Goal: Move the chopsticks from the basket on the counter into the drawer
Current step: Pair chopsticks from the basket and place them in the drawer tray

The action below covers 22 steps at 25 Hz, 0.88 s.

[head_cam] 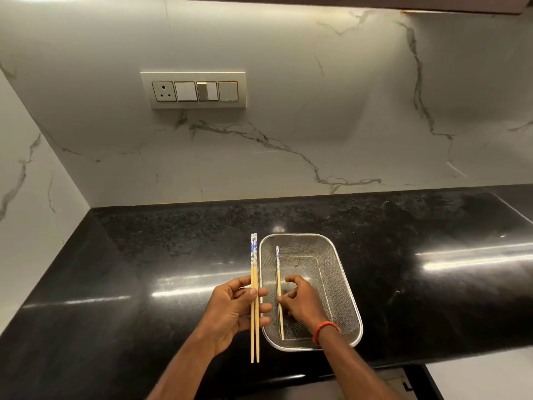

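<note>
A metal mesh basket (340,272) sits on the black counter near its front edge. One wooden chopstick (278,272) with a blue-and-white top lies along the basket's left side. My right hand (300,301) is inside the basket, its fingertips curled at this chopstick's middle. Just left of the basket, my left hand (236,310) holds two matching chopsticks (254,264) upright-looking, side by side, pinched between thumb and fingers. The drawer is not clearly in view.
The glossy black counter (144,255) runs left and right, with a marble backsplash behind and a side wall at the left. A switch and socket panel (193,90) is on the wall. Below the counter's front edge at bottom right is a cabinet front (409,382).
</note>
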### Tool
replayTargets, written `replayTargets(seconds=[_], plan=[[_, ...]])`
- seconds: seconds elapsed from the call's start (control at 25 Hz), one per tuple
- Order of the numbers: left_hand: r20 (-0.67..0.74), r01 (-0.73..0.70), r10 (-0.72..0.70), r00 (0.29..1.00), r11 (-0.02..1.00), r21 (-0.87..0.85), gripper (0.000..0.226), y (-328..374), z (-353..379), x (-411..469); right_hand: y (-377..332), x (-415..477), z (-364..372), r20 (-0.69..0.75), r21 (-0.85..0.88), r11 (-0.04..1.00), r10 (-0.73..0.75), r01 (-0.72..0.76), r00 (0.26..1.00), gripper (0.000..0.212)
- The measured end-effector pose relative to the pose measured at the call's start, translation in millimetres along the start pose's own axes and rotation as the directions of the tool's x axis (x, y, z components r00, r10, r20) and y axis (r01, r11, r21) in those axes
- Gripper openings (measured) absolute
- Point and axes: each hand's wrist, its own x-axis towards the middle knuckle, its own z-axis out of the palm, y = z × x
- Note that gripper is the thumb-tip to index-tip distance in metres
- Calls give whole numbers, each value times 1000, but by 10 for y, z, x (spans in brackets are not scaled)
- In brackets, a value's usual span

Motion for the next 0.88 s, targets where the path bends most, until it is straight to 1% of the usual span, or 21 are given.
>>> replayTargets(seconds=[0.08,0.16,0.24,0.32,0.36,0.4,0.48,0.56,0.64,0.76,0.84,0.88], plan=[[3,2,-1,1000,1000,-3,45,4,10,13,-23,-10,1,0,39,999,-1,1,1000,52],[6,4,-4,1000,1000,-3,46,5,23,31,-73,-37,-15,-1,128,991,33,-32,999,50],[5,9,-9,1000,1000,-9,47,14,32,48,-144,-68,-66,-8,257,964,80,-75,997,37],[5,15,-15,1000,1000,-11,47,29,42,67,-225,-108,-155,-13,409,909,93,-79,996,19],[6,21,-21,1000,1000,-12,47,36,53,78,-266,-138,-216,-14,488,870,92,-73,996,14],[6,28,-28,1000,999,-16,47,43,66,86,-309,-177,-279,-13,557,827,95,-72,995,14],[9,45,-45,999,999,-27,45,54,98,105,-384,-278,-391,-1,635,770,89,-68,996,17],[14,56,-55,998,998,-20,40,57,145,135,-445,-417,-454,24,649,759,46,-50,999,20],[11,49,-49,999,999,1,33,37,212,167,-474,-569,-442,40,612,791,-10,-17,999,20],[20,40,-41,999,999,33,24,36,304,187,-480,-725,-313,23,478,877,-75,54,997,10],[45,39,-41,998,998,45,22,36,352,189,-458,-772,-255,-25,384,918,-94,96,995,10],[57,39,-42,997,998,49,22,35,369,190,-446,-783,-255,-36,373,922,-98,105,994,11]])
